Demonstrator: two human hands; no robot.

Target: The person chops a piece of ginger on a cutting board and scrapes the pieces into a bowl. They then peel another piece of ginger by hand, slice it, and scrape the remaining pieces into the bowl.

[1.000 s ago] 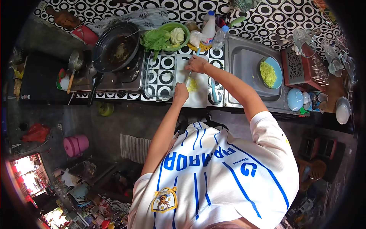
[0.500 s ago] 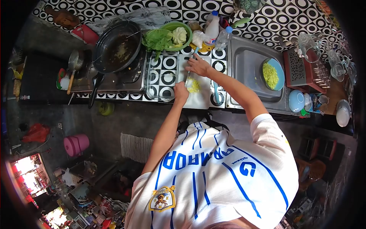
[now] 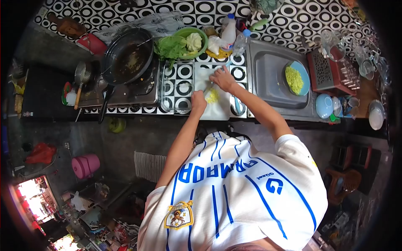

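A knife (image 3: 210, 86) lies slanted across a white cutting board (image 3: 217, 112), with a light blue end (image 3: 227, 64) sticking out past my right hand (image 3: 223, 78). The fingers of that hand are bent over the knife's upper part. Closer to me, my left hand (image 3: 198, 103) is closed in a fist at the knife's lower end; its grip is partly hidden. Finely chopped yellow-green vegetable (image 3: 212, 97) is heaped on the board beside the blade. Another blue-handled tool (image 3: 238, 104) rests just right of the board.
Left of the board are a black wok (image 3: 127, 56) on the stove and a green bowl (image 3: 204, 42) with leafy greens and cabbage. Bottles (image 3: 228, 33) stand behind. In the sink (image 3: 268, 90) sits a blue bowl (image 3: 305, 77) of chopped vegetable. A dish rack (image 3: 326, 73) is farther right.
The knife's blue end has swung to the right and toward me, together with my right hand. My left hand stays almost in place. The whole view has shifted slightly.
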